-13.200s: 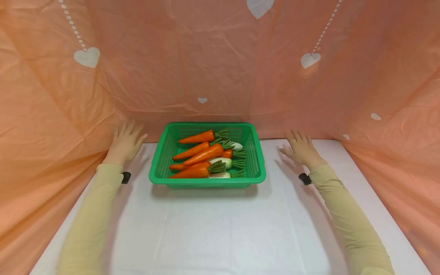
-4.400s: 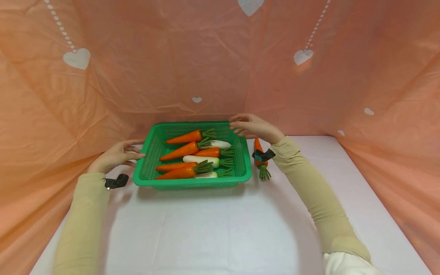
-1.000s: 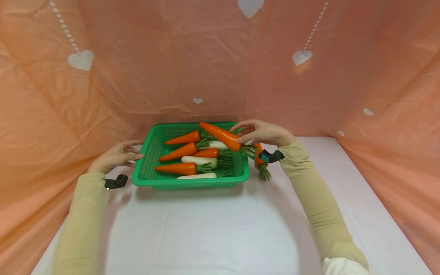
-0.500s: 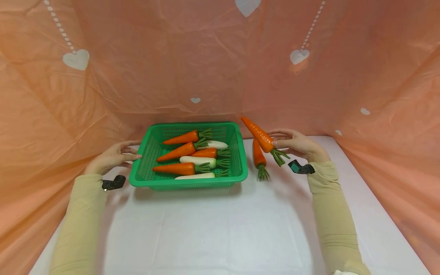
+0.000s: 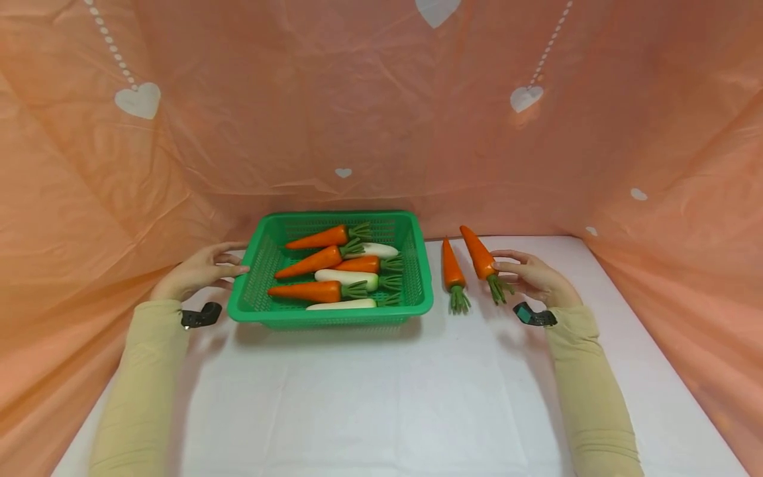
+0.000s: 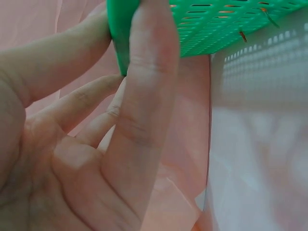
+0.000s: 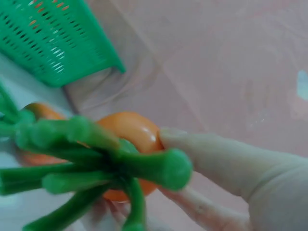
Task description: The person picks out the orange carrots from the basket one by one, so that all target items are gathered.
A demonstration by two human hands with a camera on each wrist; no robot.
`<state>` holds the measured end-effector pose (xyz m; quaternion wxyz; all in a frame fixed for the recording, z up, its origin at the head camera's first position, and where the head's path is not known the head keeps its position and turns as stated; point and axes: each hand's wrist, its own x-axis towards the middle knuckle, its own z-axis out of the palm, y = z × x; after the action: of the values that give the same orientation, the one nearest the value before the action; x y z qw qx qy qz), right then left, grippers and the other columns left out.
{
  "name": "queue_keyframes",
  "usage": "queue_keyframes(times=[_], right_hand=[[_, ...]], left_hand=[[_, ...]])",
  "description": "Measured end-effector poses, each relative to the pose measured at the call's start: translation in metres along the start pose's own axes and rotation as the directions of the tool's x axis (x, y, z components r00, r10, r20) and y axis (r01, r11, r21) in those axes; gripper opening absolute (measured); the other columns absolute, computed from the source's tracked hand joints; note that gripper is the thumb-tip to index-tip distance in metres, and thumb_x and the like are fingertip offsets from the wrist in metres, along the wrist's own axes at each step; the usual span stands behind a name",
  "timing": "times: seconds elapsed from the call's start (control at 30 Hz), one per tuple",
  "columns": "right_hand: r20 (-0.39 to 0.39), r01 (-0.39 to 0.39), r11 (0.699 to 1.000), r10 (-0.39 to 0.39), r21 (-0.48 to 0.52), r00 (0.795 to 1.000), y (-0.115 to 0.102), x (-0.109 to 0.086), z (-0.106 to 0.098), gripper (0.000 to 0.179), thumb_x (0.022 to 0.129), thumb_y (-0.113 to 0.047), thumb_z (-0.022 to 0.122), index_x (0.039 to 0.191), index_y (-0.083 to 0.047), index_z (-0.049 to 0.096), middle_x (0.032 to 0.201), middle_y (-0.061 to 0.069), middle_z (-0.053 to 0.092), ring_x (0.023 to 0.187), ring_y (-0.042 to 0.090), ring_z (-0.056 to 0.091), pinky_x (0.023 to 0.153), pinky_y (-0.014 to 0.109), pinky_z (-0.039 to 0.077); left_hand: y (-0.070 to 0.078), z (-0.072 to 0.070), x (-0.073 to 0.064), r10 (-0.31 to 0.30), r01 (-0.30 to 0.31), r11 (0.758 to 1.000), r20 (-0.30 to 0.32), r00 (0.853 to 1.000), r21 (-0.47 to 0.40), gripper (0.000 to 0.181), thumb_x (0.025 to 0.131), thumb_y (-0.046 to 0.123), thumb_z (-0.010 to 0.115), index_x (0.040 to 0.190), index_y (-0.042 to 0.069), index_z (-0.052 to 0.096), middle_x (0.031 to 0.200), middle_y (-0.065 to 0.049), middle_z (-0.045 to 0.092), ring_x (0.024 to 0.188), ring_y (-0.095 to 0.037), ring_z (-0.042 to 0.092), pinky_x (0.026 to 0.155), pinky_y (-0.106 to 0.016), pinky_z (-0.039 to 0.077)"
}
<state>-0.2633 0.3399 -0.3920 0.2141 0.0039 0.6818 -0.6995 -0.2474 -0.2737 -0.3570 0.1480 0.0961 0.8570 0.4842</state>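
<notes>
In the head view my left hand [image 5: 195, 273] pinches the left rim of a green plastic basket [image 5: 330, 315]. The left wrist view shows the thumb and fingers on either side of that rim [image 6: 119, 36]. My right hand [image 5: 539, 278] holds an orange carrot [image 5: 477, 253] near its green stem end, low over the table at the right. From the right wrist, the carrot's green stems [image 7: 125, 163] cover much of its body. Another carrot [image 5: 452, 268] lies on the table between the basket and the held one.
Several carrots [image 5: 310, 291] and white radishes [image 5: 342, 278] with green stems lie in the basket. White cloth covers the table [image 5: 381, 397]. Orange sheeting with white hearts [image 5: 381, 99] hangs close behind the basket and along both sides.
Two carrots have left the basket since the oldest frame. Within the last second my right hand has carried the second one rightward and down, past the first. The left hand stays at the rim.
</notes>
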Motion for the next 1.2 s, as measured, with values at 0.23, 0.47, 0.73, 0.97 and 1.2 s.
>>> queue_keyframes(times=[0.23,0.47,0.73,0.97,1.2], right_hand=[[-0.039,-0.022,0.999,0.023,0.027,0.999,0.018,0.007,0.002,0.048,0.098,-0.013,0.056,0.14,0.0,0.036,0.096,0.002,0.065,0.086,0.013,0.064,0.076,0.027,0.052],[-0.081,-0.035,0.998,0.03,-0.06,0.996,0.026,0.014,0.008,0.061,0.095,-0.015,0.062,0.144,0.003,0.03,0.09,-0.001,0.067,0.082,0.01,0.064,0.074,0.023,0.052],[-0.15,-0.05,0.986,0.026,-0.161,0.988,0.027,0.018,0.011,0.063,0.095,-0.024,0.062,0.144,0.002,0.034,0.092,-0.004,0.065,0.081,0.007,0.061,0.073,0.019,0.049],[-0.168,-0.041,0.964,-0.004,-0.262,0.986,0.028,0.023,0.012,0.063,0.094,-0.026,0.063,0.143,0.005,0.038,0.095,-0.002,0.063,0.083,0.008,0.06,0.072,0.018,0.049],[-0.14,-0.035,0.959,-0.005,-0.281,0.99,0.03,0.021,0.015,0.058,0.097,-0.024,0.059,0.138,0.011,0.038,0.099,0.004,0.061,0.083,0.011,0.06,0.077,0.023,0.052]], left_hand=[[-0.001,0.0,0.001,0.004,-0.004,1.0,-0.001,1.0,-0.012,0.072,0.094,0.015,0.064,0.15,-0.002,0.022,0.121,-0.029,0.047,0.088,-0.012,0.061,0.074,-0.036,0.055],[-0.004,-0.001,0.004,0.0,0.0,1.0,-0.001,1.0,-0.018,0.073,0.094,0.013,0.064,0.15,-0.002,0.02,0.124,-0.03,0.046,0.088,-0.008,0.061,0.072,-0.034,0.055],[-0.005,0.0,0.004,-0.002,0.002,1.0,0.001,1.0,-0.03,0.072,0.093,0.015,0.064,0.15,-0.001,0.022,0.123,-0.03,0.046,0.088,-0.012,0.061,0.074,-0.034,0.055],[-0.006,-0.002,0.005,0.004,-0.004,0.999,0.004,1.0,-0.032,0.071,0.094,0.015,0.064,0.15,0.0,0.023,0.123,-0.03,0.045,0.088,-0.014,0.062,0.074,-0.035,0.055],[-0.007,-0.001,0.005,0.008,-0.008,0.999,0.005,1.0,-0.043,0.071,0.094,0.014,0.063,0.15,0.0,0.023,0.123,-0.031,0.046,0.088,-0.013,0.062,0.074,-0.035,0.055]])
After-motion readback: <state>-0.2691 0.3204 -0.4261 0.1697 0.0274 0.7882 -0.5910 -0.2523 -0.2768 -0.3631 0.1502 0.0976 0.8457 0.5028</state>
